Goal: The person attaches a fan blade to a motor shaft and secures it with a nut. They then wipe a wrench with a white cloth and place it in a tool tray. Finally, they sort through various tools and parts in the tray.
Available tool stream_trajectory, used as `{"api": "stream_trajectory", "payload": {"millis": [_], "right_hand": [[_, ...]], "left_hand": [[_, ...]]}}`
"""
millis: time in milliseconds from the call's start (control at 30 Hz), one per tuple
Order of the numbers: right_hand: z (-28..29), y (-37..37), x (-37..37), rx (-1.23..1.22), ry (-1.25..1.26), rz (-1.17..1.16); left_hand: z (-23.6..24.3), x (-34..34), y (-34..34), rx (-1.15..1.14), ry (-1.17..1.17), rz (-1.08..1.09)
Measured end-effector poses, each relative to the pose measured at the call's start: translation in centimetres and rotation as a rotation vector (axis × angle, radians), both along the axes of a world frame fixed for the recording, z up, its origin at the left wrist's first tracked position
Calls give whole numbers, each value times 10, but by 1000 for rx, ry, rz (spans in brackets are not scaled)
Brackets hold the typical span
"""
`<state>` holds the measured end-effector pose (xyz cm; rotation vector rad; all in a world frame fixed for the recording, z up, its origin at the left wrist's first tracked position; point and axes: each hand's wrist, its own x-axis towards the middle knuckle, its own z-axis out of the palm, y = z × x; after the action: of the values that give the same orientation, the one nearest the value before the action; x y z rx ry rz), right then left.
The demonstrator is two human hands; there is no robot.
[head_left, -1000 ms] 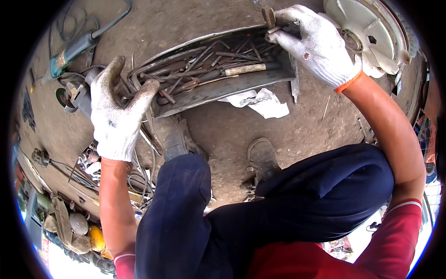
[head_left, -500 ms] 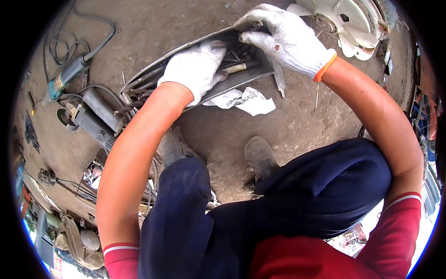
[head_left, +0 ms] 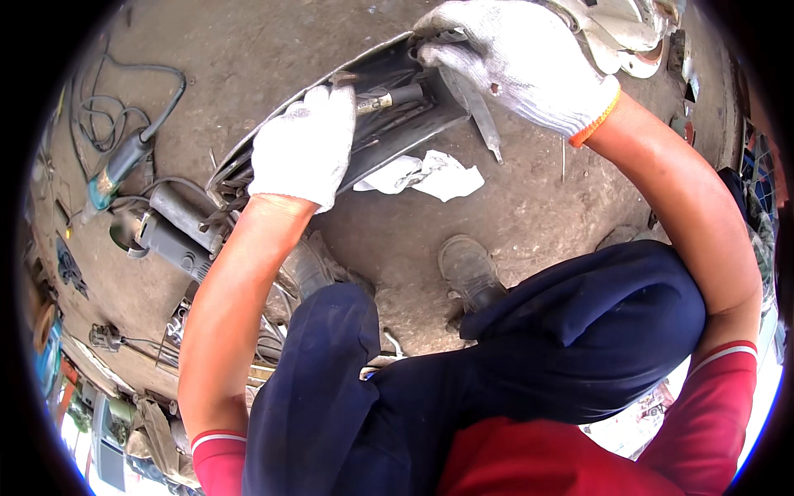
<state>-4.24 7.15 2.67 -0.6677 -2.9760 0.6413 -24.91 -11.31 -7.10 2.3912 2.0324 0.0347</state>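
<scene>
A long, dark metal toolbox point(head_left: 405, 155) full of tools lies on the ground before me. My left hand point(head_left: 304, 149), in a white knit glove, reaches into its left half. The fingers are curled, with a brownish metal end showing at their tips; most of what they hold is hidden. Beside those fingers lies a dark cylindrical tool with a tan band point(head_left: 376, 102). At the box's far right end, my right hand point(head_left: 517, 70), gloved in white with an orange cuff, has thumb and fingers closed round the rim. Below it a flat pointed metal strip point(head_left: 481, 120) leans outside the box.
Crumpled white paper point(head_left: 447, 178) lies against the box's near side. To the left are a grey angle grinder point(head_left: 169, 244), a teal-and-grey power tool point(head_left: 120, 169) and its looped cord point(head_left: 178, 103). A pale bladed metal part point(head_left: 616, 33) sits at far right. My shoe point(head_left: 470, 269) is nearer me.
My left hand has drawn back leftward along the box, uncovering the tan-banded tool, which lies farther left and is turned. The right hand stays at the box's end.
</scene>
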Motion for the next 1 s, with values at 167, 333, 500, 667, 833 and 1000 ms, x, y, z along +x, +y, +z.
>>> {"api": "stream_trajectory", "payload": {"millis": [167, 333, 500, 667, 833, 1000], "right_hand": [[-20, -8, 0, -59, 67, -21], [-34, -9, 0, 128, 38, 90], [-24, -6, -8, 136, 105, 98], [-28, -2, -8, 68, 103, 88], [-36, -4, -10, 15, 15, 19], [-29, 2, -7, 60, 4, 71]], "left_hand": [[37, -15, -8, 32, 27, 163], [53, -45, -14, -28, 203, 67], [51, -40, -24, -80, 343, 58], [59, -14, -31, 134, -17, -107], [37, 5, -32, -220, -137, -298], [55, 19, -7, -342, -1, -236]]}}
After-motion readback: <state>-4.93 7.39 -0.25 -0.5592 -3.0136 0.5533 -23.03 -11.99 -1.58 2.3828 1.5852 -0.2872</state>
